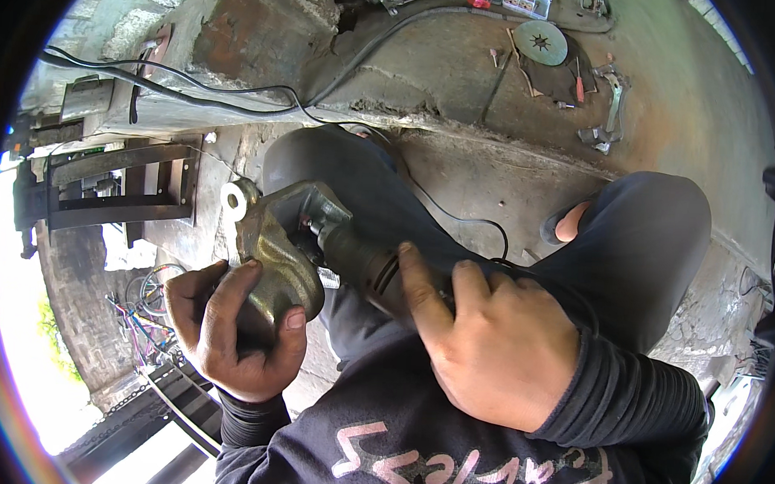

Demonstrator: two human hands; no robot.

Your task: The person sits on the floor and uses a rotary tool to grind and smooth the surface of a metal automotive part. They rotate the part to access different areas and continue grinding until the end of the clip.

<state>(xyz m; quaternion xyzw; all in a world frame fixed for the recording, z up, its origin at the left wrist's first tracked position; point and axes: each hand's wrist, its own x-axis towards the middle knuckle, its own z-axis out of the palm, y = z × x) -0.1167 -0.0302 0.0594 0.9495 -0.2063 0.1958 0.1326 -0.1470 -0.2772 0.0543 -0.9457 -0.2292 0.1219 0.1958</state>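
My left hand (231, 326) grips a brass-coloured brake caliper (272, 255) from below, with the thumb on its rounded housing and the fingers at its outer side. One ear of the caliper carries a pale round bushing (234, 201). My right hand (495, 340) is closed around a dark cylindrical power tool (365, 263) with slots in its side, the index finger stretched along the body. The tool's front end reaches into the hollow of the caliper; whether its tip touches the metal is hard to see. Both are held above my lap.
On the concrete ledge (427, 81) ahead lie a round disc (539, 42), a red-handled screwdriver (579, 81), a metal bracket (614, 105) and a compartment box (528, 1). Black cables (213, 99) cross the ledge's left part. A metal frame (121, 181) and a bicycle (151, 302) are at left.
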